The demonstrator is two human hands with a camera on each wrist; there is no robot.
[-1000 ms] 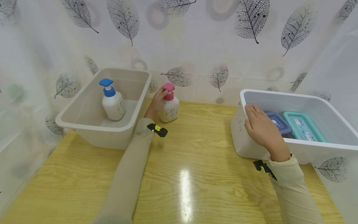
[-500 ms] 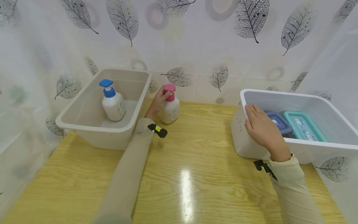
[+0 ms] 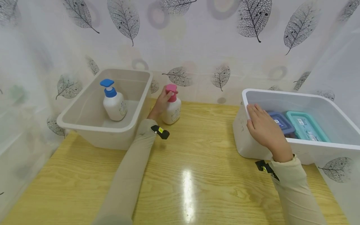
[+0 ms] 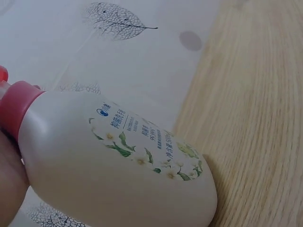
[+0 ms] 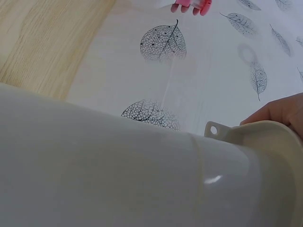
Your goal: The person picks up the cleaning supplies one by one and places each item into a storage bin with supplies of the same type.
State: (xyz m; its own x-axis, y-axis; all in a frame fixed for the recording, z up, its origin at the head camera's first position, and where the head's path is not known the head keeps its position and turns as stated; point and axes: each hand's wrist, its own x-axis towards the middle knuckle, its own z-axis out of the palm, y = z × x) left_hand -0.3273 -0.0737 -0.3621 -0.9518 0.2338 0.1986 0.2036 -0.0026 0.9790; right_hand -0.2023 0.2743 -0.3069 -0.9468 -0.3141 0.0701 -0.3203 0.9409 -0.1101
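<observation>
While the left hand (image 3: 161,102) grips the pink-topped bottle (image 3: 172,112) by its neck at the back of the worktop (image 3: 202,137), beside the left bin (image 3: 102,137) holding a blue-topped bottle (image 3: 114,107), the right hand (image 3: 265,129) rests straight-fingered on the right bin (image 3: 241,137).

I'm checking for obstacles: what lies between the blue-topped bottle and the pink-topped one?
In the head view, the left bin's right wall, then the left hand, which holds the pink-topped bottle.
</observation>
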